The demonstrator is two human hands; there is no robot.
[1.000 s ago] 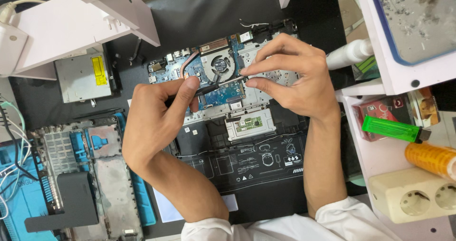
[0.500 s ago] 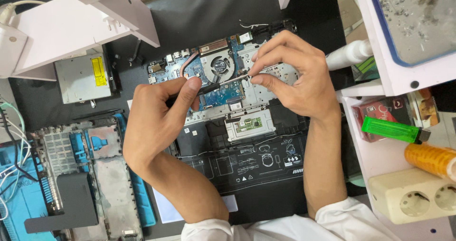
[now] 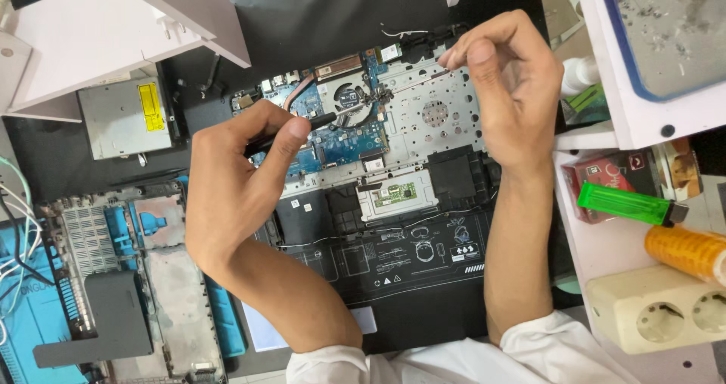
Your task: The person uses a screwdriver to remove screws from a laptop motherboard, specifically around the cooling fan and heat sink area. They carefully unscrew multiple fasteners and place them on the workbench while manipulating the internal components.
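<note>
An opened laptop lies on a black mat, with its blue circuit board (image 3: 355, 138), round fan (image 3: 348, 96), perforated metal plate (image 3: 431, 115) and black battery (image 3: 412, 259) exposed. My left hand (image 3: 234, 180) grips a thin black screwdriver (image 3: 302, 127) whose tip points at the fan's lower edge. My right hand (image 3: 507, 89) hovers over the plate's upper right corner, thumb and forefinger pinched together. Anything tiny between those fingers is too small to see.
A grey optical drive (image 3: 125, 119) lies left of the laptop, and a removed bottom cover (image 3: 136, 278) sits below it on a blue mat. White shelving (image 3: 91, 28) overhangs the top left. On the right are a green lighter (image 3: 620, 202), an orange tape roll (image 3: 688, 251) and a cream power strip (image 3: 658, 308).
My right hand has lifted off the board beside the fan and moved up and right, still pinched. My left hand stays put with the screwdriver.
</note>
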